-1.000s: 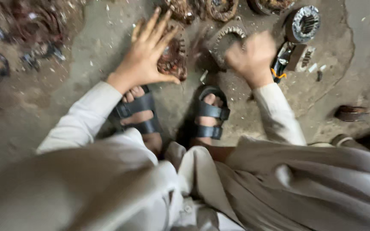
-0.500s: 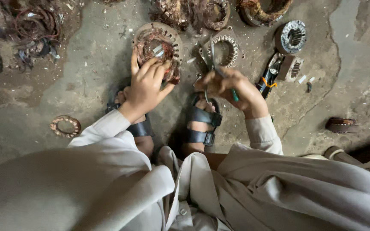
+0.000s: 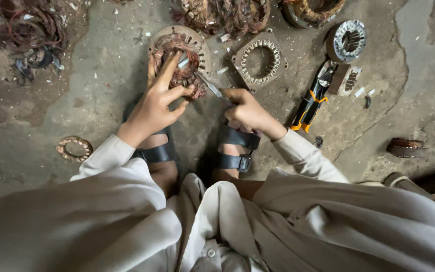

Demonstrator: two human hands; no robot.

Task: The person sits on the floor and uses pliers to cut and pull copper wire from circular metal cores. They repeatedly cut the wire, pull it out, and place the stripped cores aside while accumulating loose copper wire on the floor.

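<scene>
Resting on a round motor stator (image 3: 179, 53) that lies on the concrete floor (image 3: 96, 106), the left hand (image 3: 158, 103) has its fingers spread and partly curled over the tangle of reddish copper winding (image 3: 190, 65) packed inside the stator's ring. The right hand (image 3: 245, 111) is closed around a slim metal tool (image 3: 212, 89), whose tip pokes into that winding. An empty square stator core (image 3: 261, 60) with a toothed hole lies just beside the right hand. Beyond it are orange-handled pliers (image 3: 309, 103), a small block-shaped part (image 3: 346, 79) and a round grey stator (image 3: 347, 40). More wound stators (image 3: 222, 12) crowd the top edge, scrap wire (image 3: 28, 35) is heaped at upper left, and a small ring (image 3: 74, 147) sits near the left sleeve. Both sandalled feet (image 3: 235, 148) sit directly under the hands.
</scene>
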